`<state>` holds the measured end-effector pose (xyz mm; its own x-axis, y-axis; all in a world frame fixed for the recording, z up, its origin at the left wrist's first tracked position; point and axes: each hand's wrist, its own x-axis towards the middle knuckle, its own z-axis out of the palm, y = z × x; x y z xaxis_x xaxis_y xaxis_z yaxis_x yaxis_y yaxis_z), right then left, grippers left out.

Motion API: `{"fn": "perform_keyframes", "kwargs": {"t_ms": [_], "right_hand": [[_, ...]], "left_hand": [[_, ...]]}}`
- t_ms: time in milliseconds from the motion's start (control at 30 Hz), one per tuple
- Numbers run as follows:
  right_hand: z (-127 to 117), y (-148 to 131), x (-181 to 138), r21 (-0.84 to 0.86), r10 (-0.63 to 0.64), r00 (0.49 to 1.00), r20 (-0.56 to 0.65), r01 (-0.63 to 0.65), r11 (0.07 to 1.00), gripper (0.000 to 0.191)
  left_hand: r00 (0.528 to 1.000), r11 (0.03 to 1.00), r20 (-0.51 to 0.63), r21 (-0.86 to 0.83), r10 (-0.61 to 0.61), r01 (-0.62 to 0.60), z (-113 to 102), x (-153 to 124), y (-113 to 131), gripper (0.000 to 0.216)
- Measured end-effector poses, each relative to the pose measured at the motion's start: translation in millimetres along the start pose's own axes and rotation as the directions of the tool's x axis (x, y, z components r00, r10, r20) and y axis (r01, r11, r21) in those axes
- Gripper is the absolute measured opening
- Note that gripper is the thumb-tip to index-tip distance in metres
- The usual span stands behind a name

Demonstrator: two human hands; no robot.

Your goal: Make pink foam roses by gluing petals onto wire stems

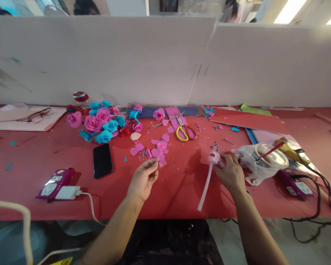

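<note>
Pinching a pink paper petal (159,152) in left fingers (151,170), curling right fingers (231,163) round a pink glue gun (214,158), kinda risking crumpled paper from squeezing too hard.

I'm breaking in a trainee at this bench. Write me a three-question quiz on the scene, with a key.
1. Multiple choice: what is the left hand pinching?
A) The eyeglasses
B) Pink paper
C) The white charger
2. True or false: the right hand has its fingers on the pink glue gun.
3. Short answer: which lies nearer the white partition, the black phone or the scissors?

Key: 1. B. 2. True. 3. The scissors.
</note>
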<state>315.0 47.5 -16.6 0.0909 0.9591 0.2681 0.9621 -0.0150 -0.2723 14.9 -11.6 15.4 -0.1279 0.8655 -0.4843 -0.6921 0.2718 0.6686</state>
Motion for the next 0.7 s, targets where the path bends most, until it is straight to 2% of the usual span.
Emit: {"fn": "perform_keyframes", "kwargs": {"t_ms": [167, 267, 367, 433, 500, 567, 633, 667, 700], "right_hand": [[7.1, 3.7, -0.8, 0.023, 0.005, 1.000, -0.016, -0.005, 1.000, 0.038], [13.1, 12.9, 1.4, 0.007, -0.074, 0.996, 0.056, 0.074, 0.997, 0.038], [14.3, 22.5, 6.4, -0.042, -0.158, 0.979, 0.129, 0.165, 0.985, 0.040], [10.5, 18.4, 10.6, -0.115, -0.157, 0.981, 0.114, 0.170, 0.979, 0.041], [5.2, -1.1, 15.3, -0.127, -0.183, 0.981, 0.058, 0.189, 0.974, 0.043], [2.6, -36.1, 20.1, -0.001, -0.300, 0.952, 0.055, 0.301, 0.954, 0.037], [6.8, -80.0, 25.3, 0.159, -0.433, 0.887, 0.162, 0.409, 0.899, 0.027], [11.7, -102.3, 28.0, 0.193, -0.474, 0.852, 0.222, 0.438, 0.878, 0.024], [18.1, -123.1, 31.0, 0.176, -0.481, 0.840, 0.250, 0.450, 0.876, 0.023]], "left_hand": [[0.999, 0.997, -0.030, -0.073, -0.018, 0.016, -18.6, 8.3, 11.2, 0.013], [0.993, 0.991, -0.101, -0.108, 0.063, -0.074, -38.1, 10.9, 31.7, 0.016], [0.991, 0.993, -0.115, -0.096, 0.062, -0.073, -56.4, 8.9, 48.3, 0.021], [0.994, 0.993, -0.104, -0.108, 0.040, -0.052, -63.8, 7.9, 53.3, 0.023], [0.998, 0.988, -0.065, -0.156, -0.001, -0.010, -65.6, 11.1, 54.1, 0.027], [0.998, 0.970, 0.015, -0.236, -0.056, 0.057, -62.2, 20.6, 53.2, 0.034], [0.989, 0.944, 0.115, -0.304, -0.097, 0.128, -55.4, 35.7, 52.6, 0.040], [0.981, 0.936, 0.159, -0.316, -0.108, 0.154, -51.7, 44.5, 52.7, 0.041], [0.974, 0.934, 0.198, -0.316, -0.108, 0.167, -48.4, 53.4, 53.0, 0.041]]}}
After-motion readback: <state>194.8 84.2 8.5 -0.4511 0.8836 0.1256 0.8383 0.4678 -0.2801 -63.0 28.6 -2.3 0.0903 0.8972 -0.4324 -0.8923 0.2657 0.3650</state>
